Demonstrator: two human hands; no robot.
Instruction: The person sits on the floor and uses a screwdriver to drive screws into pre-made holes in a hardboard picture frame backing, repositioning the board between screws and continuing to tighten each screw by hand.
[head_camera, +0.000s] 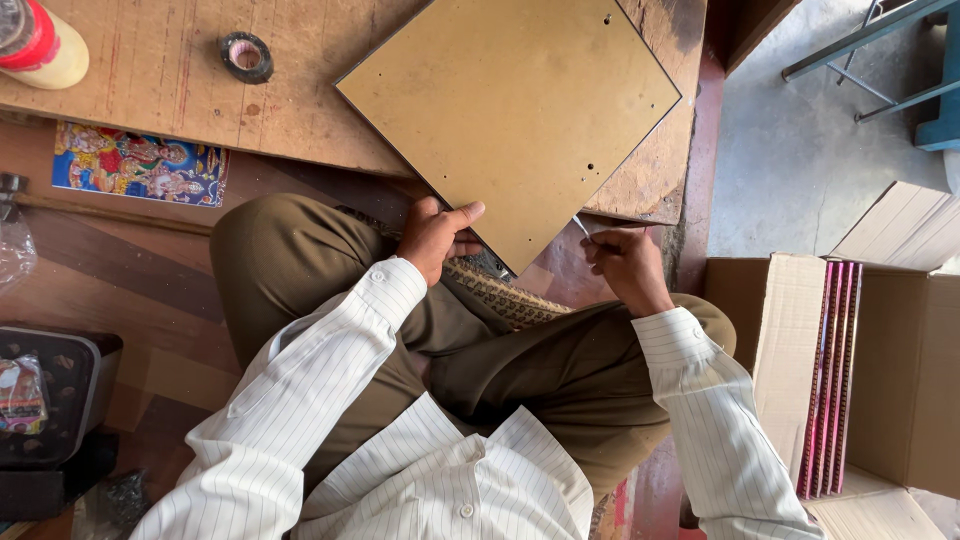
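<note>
Fingers: left hand grips the lower left edge of the square brown board, thumb on top, other fingers tucked beneath; right hand is curled tight around a thin pale strip or tool just below the board's lower right edge.
Board: set as a diamond, most of it resting on the worn wooden table, its bottom corner overhanging toward the person's lap.
Slip risk: the overhanging corner has only the left-hand grip under it; if that loosens, I judge the board could tip down onto the knees.
Edge risk: the thin item sits close to the board's edge; a push at the wrong angle might skid it toward the left fingers.
Beyond the board: black tape roll well up-left of it; open cardboard box far to its right.
</note>
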